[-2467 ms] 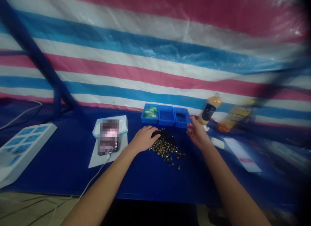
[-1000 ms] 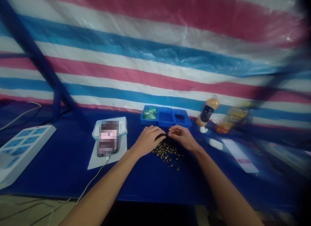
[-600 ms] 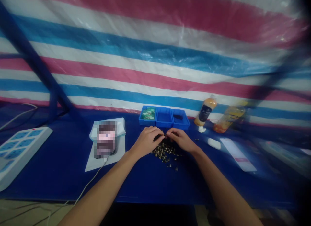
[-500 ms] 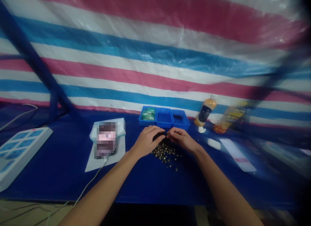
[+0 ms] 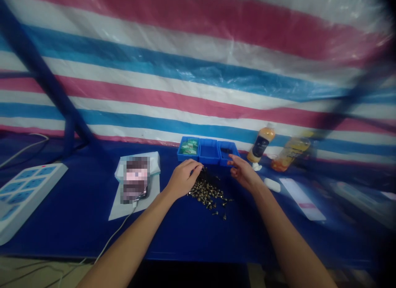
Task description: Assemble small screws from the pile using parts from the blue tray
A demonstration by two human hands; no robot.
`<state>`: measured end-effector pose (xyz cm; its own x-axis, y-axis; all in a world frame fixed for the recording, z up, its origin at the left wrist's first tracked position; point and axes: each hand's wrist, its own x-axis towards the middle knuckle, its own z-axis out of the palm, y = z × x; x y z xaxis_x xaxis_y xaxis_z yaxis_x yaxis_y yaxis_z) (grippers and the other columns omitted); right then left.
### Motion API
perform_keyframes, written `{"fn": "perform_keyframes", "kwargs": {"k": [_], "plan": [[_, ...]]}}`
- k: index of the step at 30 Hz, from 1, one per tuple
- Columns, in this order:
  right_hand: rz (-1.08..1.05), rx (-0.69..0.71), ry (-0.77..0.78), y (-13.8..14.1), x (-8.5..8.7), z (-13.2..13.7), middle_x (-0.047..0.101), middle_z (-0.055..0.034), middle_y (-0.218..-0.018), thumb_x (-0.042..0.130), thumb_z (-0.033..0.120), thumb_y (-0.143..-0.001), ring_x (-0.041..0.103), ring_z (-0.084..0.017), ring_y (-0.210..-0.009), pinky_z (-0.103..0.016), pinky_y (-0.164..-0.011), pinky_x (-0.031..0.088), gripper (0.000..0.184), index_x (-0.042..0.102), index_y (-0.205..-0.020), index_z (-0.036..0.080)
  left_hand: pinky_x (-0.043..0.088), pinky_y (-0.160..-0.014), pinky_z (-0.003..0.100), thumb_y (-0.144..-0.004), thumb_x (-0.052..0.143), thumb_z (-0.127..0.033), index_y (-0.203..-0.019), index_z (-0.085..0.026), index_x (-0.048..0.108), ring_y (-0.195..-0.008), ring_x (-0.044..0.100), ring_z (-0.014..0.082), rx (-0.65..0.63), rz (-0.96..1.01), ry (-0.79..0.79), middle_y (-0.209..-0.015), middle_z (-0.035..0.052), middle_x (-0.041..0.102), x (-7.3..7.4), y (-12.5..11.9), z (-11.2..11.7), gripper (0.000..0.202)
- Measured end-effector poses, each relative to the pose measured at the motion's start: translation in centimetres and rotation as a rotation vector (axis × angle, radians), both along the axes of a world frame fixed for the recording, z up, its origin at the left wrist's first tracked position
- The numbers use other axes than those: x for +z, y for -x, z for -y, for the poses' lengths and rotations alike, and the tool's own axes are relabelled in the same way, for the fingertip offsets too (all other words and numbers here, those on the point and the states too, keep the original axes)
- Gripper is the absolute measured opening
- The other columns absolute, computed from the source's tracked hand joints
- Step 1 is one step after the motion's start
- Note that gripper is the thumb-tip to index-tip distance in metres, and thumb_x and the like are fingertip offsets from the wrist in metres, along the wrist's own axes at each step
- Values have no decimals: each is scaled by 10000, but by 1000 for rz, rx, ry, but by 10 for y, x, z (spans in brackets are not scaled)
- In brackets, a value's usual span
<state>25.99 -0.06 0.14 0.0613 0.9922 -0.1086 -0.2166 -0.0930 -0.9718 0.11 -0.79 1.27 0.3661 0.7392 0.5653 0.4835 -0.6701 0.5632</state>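
A pile of small brass-coloured pieces with round heads and short shanks, like screws or tacks (image 5: 206, 193), lies on the blue table, with darker pieces at its far side. My left hand (image 5: 185, 178) rests at the pile's left edge, its thumb and fingertips brought together; anything between them is too small to make out. To the right of the pile, my right hand (image 5: 244, 172) is raised with its fingers apart, near the right blue bin (image 5: 228, 161), which holds some dark pieces. Beside that bin are a middle blue bin (image 5: 209, 148) and a left blue bin (image 5: 185, 157) with green packets.
Two drink bottles (image 5: 261, 143) stand at the back right. A white case (image 5: 272, 185) and a white phone (image 5: 301, 199) lie right of my hand. On the left are a charging phone (image 5: 135, 189) on paper and a power strip (image 5: 31, 197).
My right hand has moved away from my left, to the right and toward the right bin, and its fingers have opened. My left hand has shifted slightly left, uncovering more of the pile.
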Motion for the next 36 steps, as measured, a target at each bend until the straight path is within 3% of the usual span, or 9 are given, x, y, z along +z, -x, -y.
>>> {"fn": "perform_keyframes", "kwargs": {"k": [4,9,14,18,26,31,36], "plan": [[461,-16,-132,-9,-6,-2,635,-12,-714,691,475,-749,424,-89,-476,-236,-437,274,402,659,-1018,178,485,-871,370,-979,408,-358,-996,-220,672,-948,617,187,23,-26,13,-1003,38,671,-2,1,-2,299],[895,271,-356,-9,-5,4,665,-29,-777,637,354,-813,515,-141,-608,-292,-585,396,234,733,-967,205,480,-889,383,-975,408,-365,-1021,-222,666,-964,603,196,51,-100,25,-1024,43,659,-9,3,-6,298],[1065,361,-533,8,-9,8,656,-68,-977,614,283,-848,596,-194,-838,-346,-792,448,269,720,-1094,254,467,-918,391,-971,419,-346,-1026,-229,662,-990,591,200,104,-159,42,-1028,33,652,-15,5,-10,275],[1122,362,-529,15,-20,4,654,-81,-985,643,285,-834,609,-217,-902,-368,-858,443,261,726,-1078,243,465,-918,384,-970,420,-338,-1037,-231,661,-997,590,201,109,-162,47,-1038,31,651,-14,5,-10,272],[1051,266,-574,21,-16,5,663,-66,-940,612,317,-868,606,-206,-880,-351,-821,451,159,741,-920,240,468,-910,391,-963,430,-347,-1025,-227,666,-992,596,208,85,-156,58,-1038,36,651,-13,4,-9,271],[661,99,-478,28,-4,10,691,-67,-1003,598,446,-866,615,-207,-916,-339,-807,454,253,677,-918,212,473,-906,398,-958,436,-346,-1034,-237,665,-992,597,214,89,-147,64,-1038,36,655,-11,4,-8,265],[341,63,-275,26,-5,7,645,-9,-660,703,507,-760,573,-153,-644,-290,-652,437,325,634,-799,192,483,-887,401,-958,435,-356,-1036,-231,664,-988,601,216,73,-144,67,-1039,41,655,-12,5,-8,272]]}}
